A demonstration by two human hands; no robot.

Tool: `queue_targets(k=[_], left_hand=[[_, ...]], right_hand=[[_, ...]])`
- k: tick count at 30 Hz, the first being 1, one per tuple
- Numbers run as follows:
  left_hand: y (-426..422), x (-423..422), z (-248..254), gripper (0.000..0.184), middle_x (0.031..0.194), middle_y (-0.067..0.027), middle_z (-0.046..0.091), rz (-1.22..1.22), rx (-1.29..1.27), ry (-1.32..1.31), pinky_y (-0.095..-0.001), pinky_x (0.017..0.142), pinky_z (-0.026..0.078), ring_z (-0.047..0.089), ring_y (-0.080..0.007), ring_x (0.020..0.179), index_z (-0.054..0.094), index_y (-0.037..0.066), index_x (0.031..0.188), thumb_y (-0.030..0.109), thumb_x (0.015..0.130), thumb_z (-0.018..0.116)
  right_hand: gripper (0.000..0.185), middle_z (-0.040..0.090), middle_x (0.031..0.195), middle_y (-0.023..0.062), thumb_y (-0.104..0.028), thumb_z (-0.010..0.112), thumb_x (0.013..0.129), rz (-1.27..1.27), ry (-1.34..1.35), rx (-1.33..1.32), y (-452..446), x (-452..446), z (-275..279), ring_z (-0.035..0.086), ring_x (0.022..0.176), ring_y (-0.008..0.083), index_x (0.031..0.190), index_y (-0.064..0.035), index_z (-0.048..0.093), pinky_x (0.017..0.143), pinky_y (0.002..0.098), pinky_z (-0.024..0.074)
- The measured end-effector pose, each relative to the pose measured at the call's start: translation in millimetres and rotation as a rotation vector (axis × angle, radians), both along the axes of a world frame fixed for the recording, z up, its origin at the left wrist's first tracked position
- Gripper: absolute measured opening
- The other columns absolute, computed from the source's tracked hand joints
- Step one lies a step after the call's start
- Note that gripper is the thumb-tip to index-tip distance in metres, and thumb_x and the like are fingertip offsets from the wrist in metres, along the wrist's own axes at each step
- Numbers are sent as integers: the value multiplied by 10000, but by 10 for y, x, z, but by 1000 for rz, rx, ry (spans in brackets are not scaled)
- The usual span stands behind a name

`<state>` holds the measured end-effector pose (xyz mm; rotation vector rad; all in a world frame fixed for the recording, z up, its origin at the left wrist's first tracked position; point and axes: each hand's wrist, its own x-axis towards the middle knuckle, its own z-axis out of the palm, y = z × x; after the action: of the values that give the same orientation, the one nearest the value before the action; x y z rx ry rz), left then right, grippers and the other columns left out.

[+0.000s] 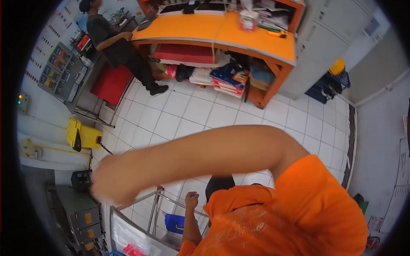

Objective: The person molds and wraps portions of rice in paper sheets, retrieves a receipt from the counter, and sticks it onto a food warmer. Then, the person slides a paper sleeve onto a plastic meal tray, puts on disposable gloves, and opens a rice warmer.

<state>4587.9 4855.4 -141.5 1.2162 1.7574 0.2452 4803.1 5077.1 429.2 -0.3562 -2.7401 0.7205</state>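
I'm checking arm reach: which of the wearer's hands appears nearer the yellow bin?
The right hand, on the arm stretched across the picture; the left hand shows lower and farther from the bin.

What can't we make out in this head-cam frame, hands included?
All in the head view:
- Right hand: blurred; any grip unreadable.
- Left hand: too small to tell if it holds anything.
- Blue case: right part hidden by the left forearm.
- Pink item: cut off by the bottom edge.
- Wall sheets: print too small.
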Motion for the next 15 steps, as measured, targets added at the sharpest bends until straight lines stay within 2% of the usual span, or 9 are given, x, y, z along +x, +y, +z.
queue_targets(k=[1,3,5,8,9,10,12,14,15], left_hand=[[365,79,70,362,1023,-167,746,31,-15,4,-403,909,548,709,-288,994,723,6,1074,260,818,759],[1264,272,225,351,1042,-168,744,34,7,-23,-404,913,549,710,-293,1001,721,10,1078,247,820,746],[2286,560,488,332,1059,-166,742,-61,158,33,-405,910,550,712,-300,1001,716,16,1084,238,837,732],[3831,1042,1183,320,1060,-162,739,-86,281,-65,-394,896,554,715,-301,983,693,16,1122,211,868,709],[4298,1218,1463,302,1061,-160,737,-90,299,-86,-392,889,557,716,-299,977,685,17,1127,189,879,699],[4746,1381,1663,291,1067,-159,736,-88,330,-112,-394,871,559,717,-295,973,681,18,1126,173,881,694],[5550,1705,1915,269,1080,-159,733,-87,385,-164,-400,836,562,719,-288,966,673,20,1124,142,884,685],[6268,2015,2004,220,1068,-161,730,-150,425,-187,-410,803,556,717,-297,947,678,18,1085,122,891,681],[6621,2176,2009,196,1062,-161,728,-180,446,-197,-414,786,553,716,-301,937,681,17,1066,112,895,679]], right_hand=[[350,714,896,176,-244,678,819,-48,-129,-18,479,222,-296,694,879,395,1095,-28,687,774,500,550],[490,654,1125,238,-323,673,910,-218,-173,-159,1353,865,-1104,620,1085,404,1285,-21,578,914,506,494],[531,665,1139,232,-358,666,922,-452,-234,-113,1982,1725,-1809,633,1076,409,1324,-23,571,923,500,503],[466,691,1131,225,-341,690,899,-863,-182,-383,2496,2901,-2322,669,1046,365,1229,-16,642,896,447,527],[400,695,1089,211,-285,698,899,-1021,-2,-511,2552,3210,-2361,680,976,338,1172,4,653,842,420,530],[319,706,983,183,-204,694,893,-1162,251,-466,2635,3553,-2828,689,874,289,1123,16,659,773,395,531],[207,704,867,151,-121,664,889,-1536,543,-822,2749,3981,-3399,684,802,236,1045,13,677,732,373,534],[122,708,801,127,-60,639,876,-1693,560,-842,2972,4255,-3931,692,764,207,969,-5,696,716,358,543],[115,711,805,130,-53,634,875,-1706,474,-719,3214,4199,-3944,697,767,218,960,-7,697,719,361,546]])
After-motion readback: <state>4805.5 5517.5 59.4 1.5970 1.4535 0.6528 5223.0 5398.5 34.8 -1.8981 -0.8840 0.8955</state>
